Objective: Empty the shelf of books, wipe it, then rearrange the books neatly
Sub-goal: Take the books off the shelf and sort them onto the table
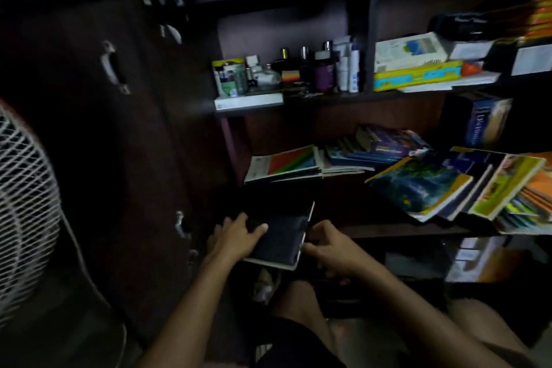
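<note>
I've the dark book [279,237] pinched between both hands [239,236] — left on cover, right [330,248] at its edge; shelf [388,227] stacks far right.

The shelf [388,230] looks like dark wood with a smooth, faintly glossy finish. On it, the paper books [418,185] have glossy covers — one catches the light. Left of the shelf, the cupboard door [89,128] carries shiny metal handles [112,67] — the fan grille [24,188] is white wire.
</note>
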Available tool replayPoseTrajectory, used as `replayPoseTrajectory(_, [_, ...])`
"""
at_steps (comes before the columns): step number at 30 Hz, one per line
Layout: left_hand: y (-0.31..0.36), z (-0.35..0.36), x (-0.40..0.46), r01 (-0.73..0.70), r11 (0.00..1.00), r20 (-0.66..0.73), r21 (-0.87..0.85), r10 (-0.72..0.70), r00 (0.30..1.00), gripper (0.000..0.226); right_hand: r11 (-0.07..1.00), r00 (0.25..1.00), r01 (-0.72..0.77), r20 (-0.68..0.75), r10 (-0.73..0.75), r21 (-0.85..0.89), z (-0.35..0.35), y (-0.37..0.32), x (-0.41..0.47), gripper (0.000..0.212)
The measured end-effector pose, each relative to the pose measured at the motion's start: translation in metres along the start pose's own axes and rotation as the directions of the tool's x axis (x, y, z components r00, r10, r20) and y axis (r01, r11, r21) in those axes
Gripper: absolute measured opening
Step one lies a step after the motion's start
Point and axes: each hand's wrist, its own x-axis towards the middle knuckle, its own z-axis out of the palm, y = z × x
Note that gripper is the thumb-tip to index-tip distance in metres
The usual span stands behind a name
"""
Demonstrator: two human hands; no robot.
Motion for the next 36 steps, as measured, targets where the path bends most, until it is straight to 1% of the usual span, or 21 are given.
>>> replayPoseTrajectory(1, [-0.006,0.004,-0.003,0.003,1.000,0.015,0.018,-0.003,1.000,0.073,1.000,1.000,0.019,0.004,-0.019,-0.023,0.008,-0.004,-0.002,0.041])
replayPoseTrajectory(2, [-0.004,0.008,-0.005,-0.013,1.000,-0.002,0.015,0.013,1.000,0.072,0.996,0.999,0.037,-0.001,-0.037,-0.077,0.012,-0.006,-0.002,0.042])
replayPoseTrajectory(4, [0.007,0.014,-0.008,-0.052,0.998,-0.069,0.025,0.054,0.996,0.067,0.968,0.997,0.058,-0.036,-0.068,-0.243,0.012,-0.011,0.003,0.049])
replayPoseTrajectory(5, [0.016,0.015,-0.008,-0.072,0.996,-0.087,0.050,0.076,0.993,0.066,0.949,0.996,0.042,-0.058,-0.064,-0.313,0.007,-0.013,0.008,0.055])
replayPoseTrajectory(7, [0.033,0.014,-0.003,-0.126,0.985,-0.087,0.120,0.137,0.987,0.064,0.928,0.996,-0.026,-0.090,-0.008,-0.372,-0.009,-0.016,0.019,0.062])
replayPoseTrajectory(9, [0.049,0.010,0.012,-0.182,0.970,-0.121,0.162,0.202,0.972,0.057,0.907,0.992,-0.092,-0.121,0.045,-0.410,-0.028,-0.014,0.032,0.063])
replayPoseTrajectory(11, [0.063,0.006,0.040,-0.239,0.959,-0.196,0.155,0.267,0.944,0.052,0.857,0.986,-0.124,-0.158,0.050,-0.500,-0.045,-0.011,0.043,0.061])
replayPoseTrajectory(13, [0.074,0.003,0.075,-0.304,0.939,-0.213,0.157,0.333,0.919,0.064,0.809,0.978,-0.122,-0.209,-0.002,-0.575,-0.056,-0.010,0.058,0.060])
replayPoseTrajectory(15, [0.086,0.006,0.118,-0.353,0.928,-0.169,0.120,0.369,0.914,0.076,0.804,0.973,-0.111,-0.229,-0.032,-0.584,-0.064,-0.009,0.090,0.062])
replayPoseTrajectory(17, [0.095,0.009,0.148,-0.413,0.908,-0.168,0.063,0.418,0.893,0.081,0.844,0.980,-0.084,-0.197,-0.026,-0.529,-0.070,-0.014,0.112,0.062])
replayPoseTrajectory(18, [0.098,0.013,0.164,-0.441,0.897,-0.167,0.036,0.440,0.882,0.084,0.864,0.981,-0.094,-0.192,-0.003,-0.495,-0.072,-0.016,0.125,0.060])
replayPoseTrajectory(21, [0.102,0.030,0.214,-0.498,0.865,-0.084,-0.059,0.493,0.866,0.102,0.922,0.965,-0.189,-0.237,0.111,-0.337,-0.070,-0.025,0.170,0.058])
replayPoseTrajectory(22, [0.101,0.035,0.222,-0.506,0.860,-0.069,-0.066,0.502,0.862,0.104,0.944,0.957,-0.201,-0.259,0.132,-0.262,-0.068,-0.028,0.182,0.058])
replayPoseTrajectory(24, [0.099,0.047,0.235,-0.511,0.860,-0.083,-0.008,0.508,0.857,0.096,0.978,0.939,-0.174,-0.320,0.128,-0.118,-0.064,-0.028,0.209,0.057])
replayPoseTrajectory(26, [0.096,0.054,0.236,-0.521,0.850,-0.147,0.074,0.526,0.837,0.086,0.988,0.903,-0.153,-0.406,0.143,0.009,-0.059,-0.027,0.225,0.050])
replayPoseTrajectory(28, [0.096,0.055,0.235,-0.537,0.837,-0.195,0.107,0.547,0.814,0.076,0.970,0.875,-0.123,-0.438,0.206,0.211,-0.058,-0.024,0.232,0.036])
replayPoseTrajectory(29, [0.097,0.054,0.234,-0.555,0.825,-0.226,0.105,0.563,0.795,0.072,0.942,0.873,-0.077,-0.436,0.221,0.325,-0.058,-0.025,0.233,0.030])
replayPoseTrajectory(31, [0.097,0.051,0.231,-0.594,0.795,-0.341,0.125,0.597,0.726,0.064,0.887,0.878,0.030,-0.436,0.197,0.461,-0.062,-0.029,0.232,0.025])
replayPoseTrajectory(32, [0.098,0.047,0.231,-0.617,0.779,-0.416,0.114,0.601,0.682,0.060,0.879,0.883,0.080,-0.443,0.157,0.471,-0.066,-0.032,0.229,0.026])
replayPoseTrajectory(34, [0.098,0.035,0.222,-0.685,0.721,-0.543,0.099,0.616,0.570,0.053,0.883,0.880,0.170,-0.470,0.063,0.437,-0.078,-0.040,0.213,0.028])
replayPoseTrajectory(36, [0.104,0.021,0.203,-0.723,0.674,-0.616,0.150,0.636,0.465,0.052,0.911,0.865,0.225,-0.502,-0.023,0.346,-0.095,-0.041,0.184,0.031])
